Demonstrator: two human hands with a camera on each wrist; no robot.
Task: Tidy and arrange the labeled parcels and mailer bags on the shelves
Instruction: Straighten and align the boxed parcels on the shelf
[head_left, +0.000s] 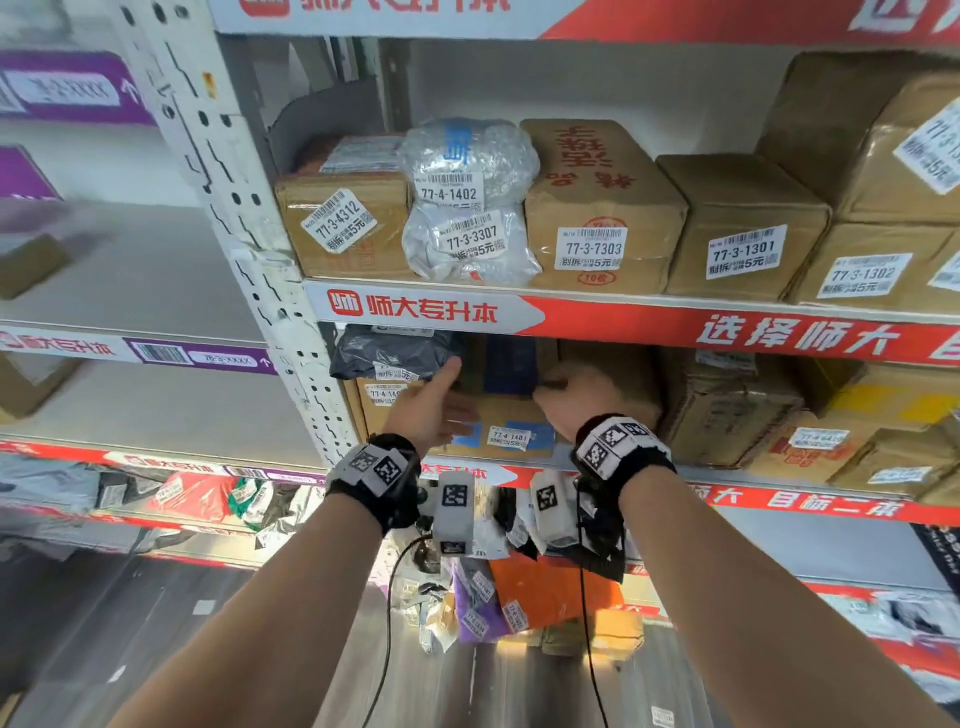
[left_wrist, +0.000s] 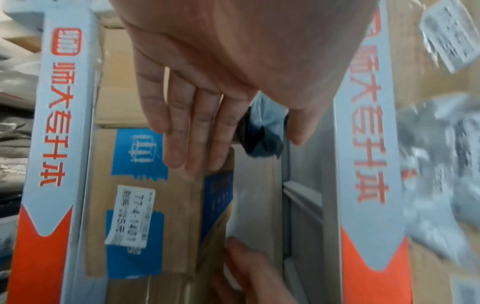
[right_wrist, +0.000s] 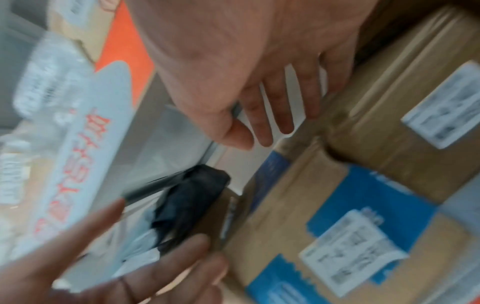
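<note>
A cardboard box (head_left: 501, 415) with blue tape and the label 77-4-1401 stands on the second shelf; it also shows in the wrist views (left_wrist: 176, 205) (right_wrist: 298, 205). My left hand (head_left: 457, 389) (left_wrist: 233, 148) is held flat at the box's upper left, fingers straight, thumb up beside a dark mailer bag (head_left: 389, 353) (left_wrist: 262, 131) (right_wrist: 192, 195). That bag lies on a smaller labeled box (head_left: 382, 397). My right hand (head_left: 550, 389) (right_wrist: 262, 133) is at the box's top right corner with fingers spread and loose, gripping nothing. The right wrist view is blurred.
The shelf above holds labeled boxes (head_left: 597, 208) and two clear wrapped bags (head_left: 467, 171). More cartons (head_left: 727, 410) stand right of the box. Coloured mailer bags (head_left: 545, 592) fill lower shelves. A white perforated upright (head_left: 249, 260) bounds the bay on the left.
</note>
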